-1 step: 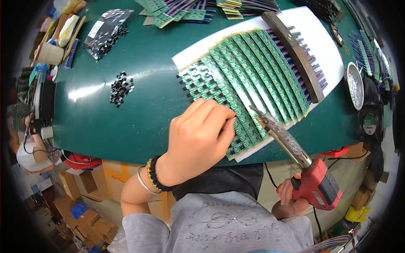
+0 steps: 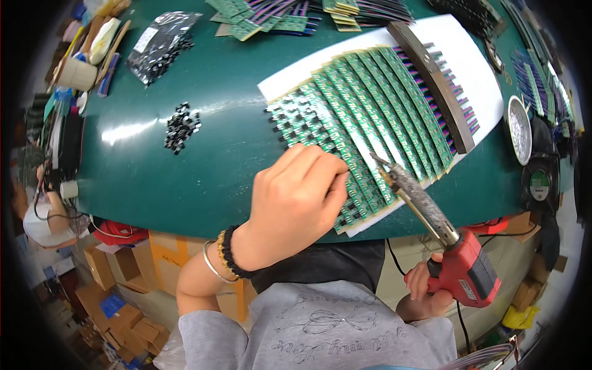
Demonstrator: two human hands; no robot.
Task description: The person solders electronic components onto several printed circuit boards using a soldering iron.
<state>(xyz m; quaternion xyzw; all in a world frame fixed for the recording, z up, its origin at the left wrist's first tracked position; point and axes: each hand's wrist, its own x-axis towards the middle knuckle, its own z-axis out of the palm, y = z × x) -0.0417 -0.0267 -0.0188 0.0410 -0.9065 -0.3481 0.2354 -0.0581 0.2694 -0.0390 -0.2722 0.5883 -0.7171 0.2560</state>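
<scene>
My left hand (image 2: 293,200) is closed in a pinch over the near left part of the green circuit board panels (image 2: 376,105). Whatever its fingertips hold, if anything, is too small or hidden to make out. In my right hand (image 2: 425,280) is a red soldering gun (image 2: 473,271), its metal barrel and tip (image 2: 379,161) slanting up and left over the boards. Small black components stand in rows on the leftmost boards. The panels overlap on a white board (image 2: 277,83), and a dark bar (image 2: 431,86) lies across their wires.
A pile of small black components (image 2: 182,128) lies on the green table (image 2: 142,179) at left, near a clear bag (image 2: 161,46) of them. More wired boards (image 2: 246,21) are stacked at the back. A round silvery dish (image 2: 519,129) stands right. Another person's arm (image 2: 55,209) shows far left.
The whole view has shifted slightly, so the table and boards sit a little further right in the picture. Both hands keep about the same pose.
</scene>
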